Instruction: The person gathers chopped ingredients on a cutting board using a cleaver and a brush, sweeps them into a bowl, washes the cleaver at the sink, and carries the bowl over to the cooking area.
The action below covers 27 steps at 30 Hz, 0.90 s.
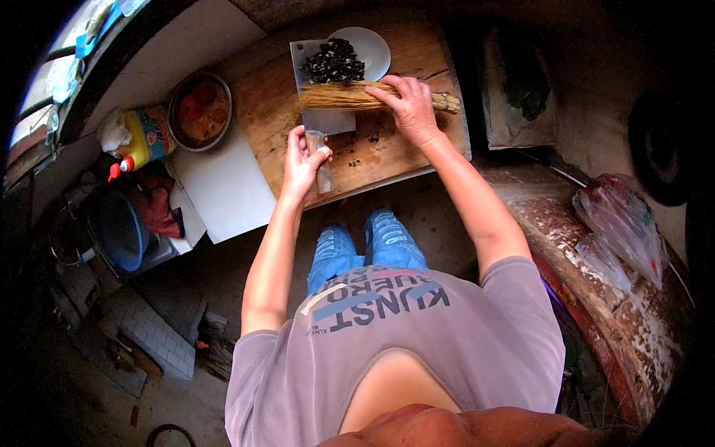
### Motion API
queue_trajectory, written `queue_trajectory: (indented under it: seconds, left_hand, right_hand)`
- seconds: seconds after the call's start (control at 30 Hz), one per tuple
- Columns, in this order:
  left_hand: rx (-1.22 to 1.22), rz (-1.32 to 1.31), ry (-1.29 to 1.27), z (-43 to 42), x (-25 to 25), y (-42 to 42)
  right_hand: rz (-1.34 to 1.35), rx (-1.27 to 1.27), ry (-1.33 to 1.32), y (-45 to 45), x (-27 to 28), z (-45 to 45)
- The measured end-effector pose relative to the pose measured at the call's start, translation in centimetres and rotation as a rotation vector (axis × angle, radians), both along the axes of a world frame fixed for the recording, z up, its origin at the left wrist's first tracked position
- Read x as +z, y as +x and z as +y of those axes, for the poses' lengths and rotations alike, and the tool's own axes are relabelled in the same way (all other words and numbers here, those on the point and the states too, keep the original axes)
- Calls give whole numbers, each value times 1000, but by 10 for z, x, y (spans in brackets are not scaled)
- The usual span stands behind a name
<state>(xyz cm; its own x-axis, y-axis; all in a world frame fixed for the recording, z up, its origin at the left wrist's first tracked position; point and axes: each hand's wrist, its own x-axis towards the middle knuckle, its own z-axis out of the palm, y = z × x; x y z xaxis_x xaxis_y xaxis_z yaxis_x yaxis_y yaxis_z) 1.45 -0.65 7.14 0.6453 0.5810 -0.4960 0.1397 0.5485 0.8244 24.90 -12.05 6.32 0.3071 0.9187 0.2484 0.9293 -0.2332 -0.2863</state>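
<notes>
My right hand (408, 112) is closed around a straw hand broom (339, 96), which lies crosswise over the wooden board (257, 123) with its bristles pointing left. Thumb and fingers of my left hand (304, 160) grip a pale, translucent handle-like strip (325, 179) near the board's front edge. Just beyond it is a flat grey sheet (339, 121), partly covered by the bristles. Whether strip and sheet are one piece, I cannot tell. Dark chopped greens (333, 62) are heaped on the sheet, against a white plate (376, 51). Dark crumbs (355, 162) dot the board.
Left of the board are a bowl of reddish food (199, 112), a yellow bottle (147, 134), a white panel (220, 182) and a blue basin (123, 231). To the right stand a pale container with greens (521, 97) and a worn ledge with plastic bags (622, 223).
</notes>
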Motion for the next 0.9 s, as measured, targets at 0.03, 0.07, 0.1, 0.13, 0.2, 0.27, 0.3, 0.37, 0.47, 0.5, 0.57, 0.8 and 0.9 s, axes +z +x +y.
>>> queue_trajectory:
  seconds: [0.03,0.07,0.1,0.13,0.2,0.27,0.3,0.37,0.47,0.5,0.57,0.8,0.9]
  left_hand:
    - [-17,21,4,-2,2,-4]
    - [-34,42,7,-5,4,-8]
    - [-31,35,-18,-8,5,-12]
    - [-32,36,-18,-12,8,-17]
    - [-49,78,-15,-19,17,-26]
    - [-47,89,-28,-28,26,-36]
    - [-45,93,-28,-32,30,-40]
    - [-44,95,-29,-39,38,-49]
    - [-58,90,-107,-46,42,-69]
    - [-49,103,-112,-49,46,-74]
    - [-40,101,-121,-54,50,-84]
    - [65,62,-165,-68,36,-122]
    - [167,35,-169,-73,25,-137]
  right_hand:
    - [18,-17,-7,0,0,-1]
    - [18,-17,-8,1,-1,-3]
    - [18,-42,-19,1,-4,-5]
    - [18,-67,-30,2,-8,-6]
    - [13,-79,-51,3,-7,-8]
    - [26,-127,-58,2,-4,-11]
    - [26,-129,-58,2,-4,-13]
    - [11,-153,-59,4,-5,-16]
    - [8,-190,-67,3,-6,-20]
    - [7,-189,-66,3,-5,-21]
    - [57,-194,-24,0,-3,-25]
    - [199,-115,-68,-27,8,-60]
    - [284,-107,-66,-37,2,-87]
